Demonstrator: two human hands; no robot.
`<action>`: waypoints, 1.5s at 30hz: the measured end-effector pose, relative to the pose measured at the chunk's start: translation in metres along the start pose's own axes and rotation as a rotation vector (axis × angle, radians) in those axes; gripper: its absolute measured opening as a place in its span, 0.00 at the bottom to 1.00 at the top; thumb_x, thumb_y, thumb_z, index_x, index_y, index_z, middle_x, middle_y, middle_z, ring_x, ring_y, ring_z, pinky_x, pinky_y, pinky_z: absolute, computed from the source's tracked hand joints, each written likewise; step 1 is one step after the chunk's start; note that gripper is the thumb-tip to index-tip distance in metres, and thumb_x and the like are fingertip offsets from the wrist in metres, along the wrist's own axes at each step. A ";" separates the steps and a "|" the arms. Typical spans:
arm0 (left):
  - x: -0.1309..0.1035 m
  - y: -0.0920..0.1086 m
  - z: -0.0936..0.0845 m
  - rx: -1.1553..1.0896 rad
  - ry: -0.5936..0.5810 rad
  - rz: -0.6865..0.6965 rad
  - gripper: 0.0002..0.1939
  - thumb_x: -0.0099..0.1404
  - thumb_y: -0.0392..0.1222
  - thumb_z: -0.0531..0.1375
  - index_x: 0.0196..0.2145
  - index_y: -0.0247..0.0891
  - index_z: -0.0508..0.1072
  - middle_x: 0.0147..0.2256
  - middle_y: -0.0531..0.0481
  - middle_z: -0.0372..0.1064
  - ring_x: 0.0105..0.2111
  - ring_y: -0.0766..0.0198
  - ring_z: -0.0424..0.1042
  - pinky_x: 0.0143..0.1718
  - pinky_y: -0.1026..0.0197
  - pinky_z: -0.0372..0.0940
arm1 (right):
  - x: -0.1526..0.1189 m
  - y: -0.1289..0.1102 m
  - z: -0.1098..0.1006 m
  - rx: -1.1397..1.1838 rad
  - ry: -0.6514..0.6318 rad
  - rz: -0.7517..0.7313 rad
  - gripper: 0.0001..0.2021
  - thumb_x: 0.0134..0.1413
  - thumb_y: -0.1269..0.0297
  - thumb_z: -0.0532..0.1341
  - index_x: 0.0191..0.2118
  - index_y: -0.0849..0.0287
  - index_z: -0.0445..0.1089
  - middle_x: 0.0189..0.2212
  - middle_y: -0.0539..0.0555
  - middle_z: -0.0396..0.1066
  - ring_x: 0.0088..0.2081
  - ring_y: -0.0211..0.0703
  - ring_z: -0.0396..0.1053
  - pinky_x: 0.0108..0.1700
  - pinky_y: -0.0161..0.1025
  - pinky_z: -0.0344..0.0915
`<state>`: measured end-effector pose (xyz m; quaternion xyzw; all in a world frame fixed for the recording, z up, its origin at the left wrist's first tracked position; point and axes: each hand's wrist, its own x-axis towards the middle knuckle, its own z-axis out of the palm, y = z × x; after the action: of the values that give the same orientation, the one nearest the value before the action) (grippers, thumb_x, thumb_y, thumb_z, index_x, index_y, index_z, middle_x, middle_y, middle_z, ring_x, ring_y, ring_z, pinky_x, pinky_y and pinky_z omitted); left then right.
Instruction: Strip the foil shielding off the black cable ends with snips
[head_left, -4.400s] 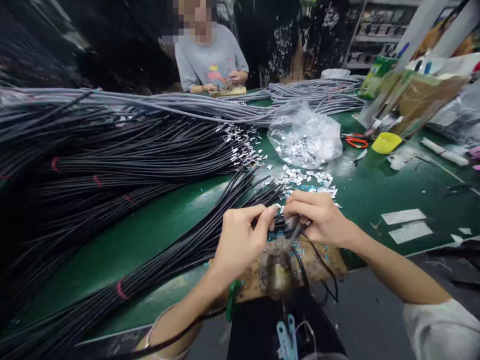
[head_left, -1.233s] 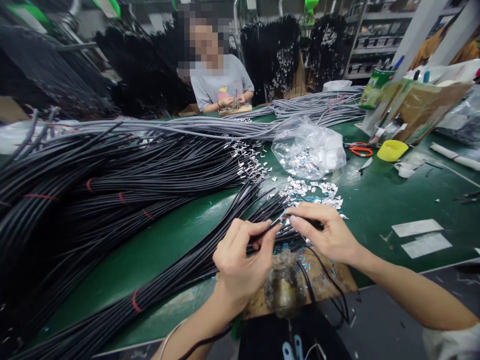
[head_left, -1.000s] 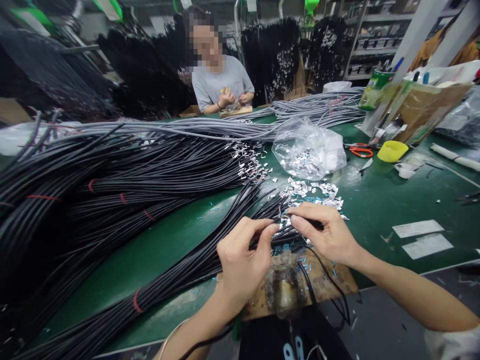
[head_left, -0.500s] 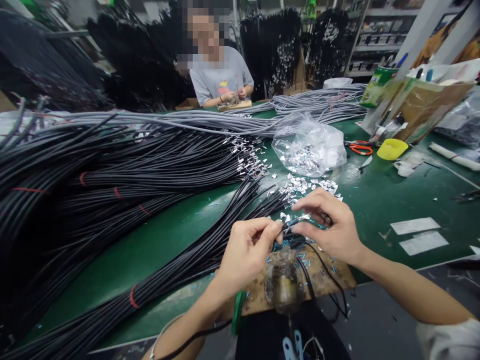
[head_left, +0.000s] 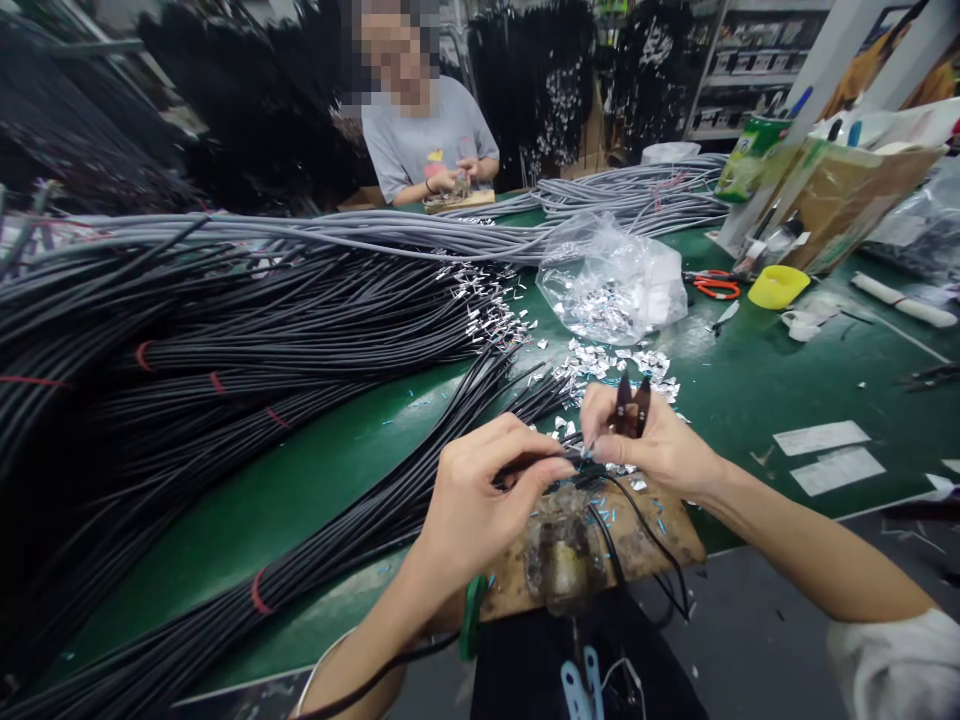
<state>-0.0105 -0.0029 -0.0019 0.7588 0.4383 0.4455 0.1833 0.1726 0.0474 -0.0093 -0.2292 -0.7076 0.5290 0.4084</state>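
My left hand (head_left: 484,495) is closed, thumb against fingers, on a black cable (head_left: 401,664) whose length trails down past my wrist. Just to the right, my right hand (head_left: 651,445) pinches the thin wires at the cable's end between thumb and fingertip. Tucked in that same hand is a pair of dark snips (head_left: 632,408), its two pointed blades sticking up and apart. The wire ends are small and partly hidden by my fingertips. Below both hands a wooden board (head_left: 652,535) carries a stained metal fixture (head_left: 566,555) and blue wire scraps.
Bundles of black cables (head_left: 322,340) cover the left, with grey cables (head_left: 360,235) behind. Foil scraps (head_left: 600,365) and a plastic bag (head_left: 611,285) lie beyond my hands. Orange-handled scissors (head_left: 716,287) and a yellow cup (head_left: 778,288) stand right. A co-worker (head_left: 431,135) sits opposite.
My right hand has closed from spread fingers to a pinch at the cable end, and the snips' blades now point up from it. The view has shifted slightly.
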 end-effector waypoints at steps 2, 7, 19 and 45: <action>0.000 -0.002 -0.003 -0.018 -0.021 0.073 0.01 0.59 0.35 0.63 0.29 0.36 0.74 0.26 0.52 0.68 0.27 0.69 0.67 0.29 0.67 0.62 | 0.002 0.004 0.001 0.220 -0.139 0.104 0.16 0.47 0.51 0.64 0.25 0.60 0.66 0.22 0.47 0.60 0.25 0.34 0.57 0.26 0.34 0.53; -0.004 -0.002 0.006 0.197 0.131 0.081 0.02 0.59 0.32 0.61 0.32 0.34 0.73 0.29 0.51 0.65 0.29 0.68 0.66 0.31 0.67 0.62 | 0.006 0.004 0.001 -0.039 0.015 0.111 0.11 0.47 0.60 0.65 0.24 0.61 0.65 0.23 0.48 0.61 0.26 0.34 0.56 0.27 0.34 0.51; 0.005 0.003 0.001 -0.269 -0.267 -0.363 0.22 0.67 0.46 0.50 0.18 0.35 0.63 0.18 0.55 0.55 0.20 0.71 0.54 0.22 0.65 0.49 | 0.003 -0.006 0.000 -0.440 0.203 -0.241 0.06 0.52 0.74 0.59 0.27 0.59 0.64 0.25 0.47 0.60 0.28 0.34 0.57 0.30 0.35 0.54; 0.002 0.002 0.002 -0.368 -0.144 -0.424 0.23 0.66 0.52 0.51 0.18 0.36 0.61 0.18 0.55 0.52 0.18 0.72 0.48 0.19 0.65 0.46 | -0.001 -0.008 0.004 0.080 0.316 0.156 0.12 0.49 0.57 0.65 0.25 0.61 0.72 0.13 0.42 0.51 0.16 0.28 0.47 0.18 0.33 0.43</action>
<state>-0.0077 -0.0018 -0.0003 0.6339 0.4850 0.4143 0.4374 0.1707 0.0422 -0.0025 -0.3471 -0.5931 0.5444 0.4811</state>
